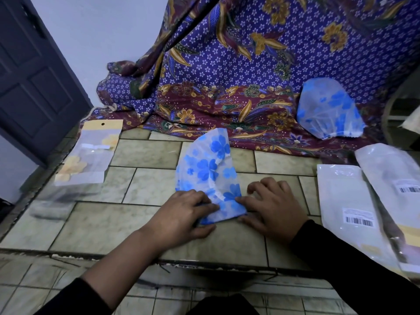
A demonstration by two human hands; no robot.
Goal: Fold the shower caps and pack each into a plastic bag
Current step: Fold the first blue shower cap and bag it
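Translucent plastic, blue flower print: a shower cap (208, 169) lies folded into a fan-like wedge on the tiled ledge (145, 183), wide end away from the person, narrow end under both hands. Left hand (184, 212) covers the near left corner, fingers bent together over the top layer, thumb on the tile below the folded edge, so the corner is pinched between them. Right hand (270, 210) is at the near right corner: forefinger lies on the cap's edge, thumb comes in from below, the corner caught between the two; the other fingers are curled, tips on the bare tile beside the cap. Both arms in dark sleeves, the left one pushed up the forearm. A second cap (327, 110), same blue print, sits unfolded and puffed on the batik cloth (227, 64) at the back right, well apart from the hands. Two flat plastic bags (347, 201) with barcode labels lie side by side on the right of the ledge, the outer one overlapping the inner. On the far left a packed bag (88, 153) holds a yellow-flowered cap under a yellow header card. A dark panelled door (34, 76) stands behind it
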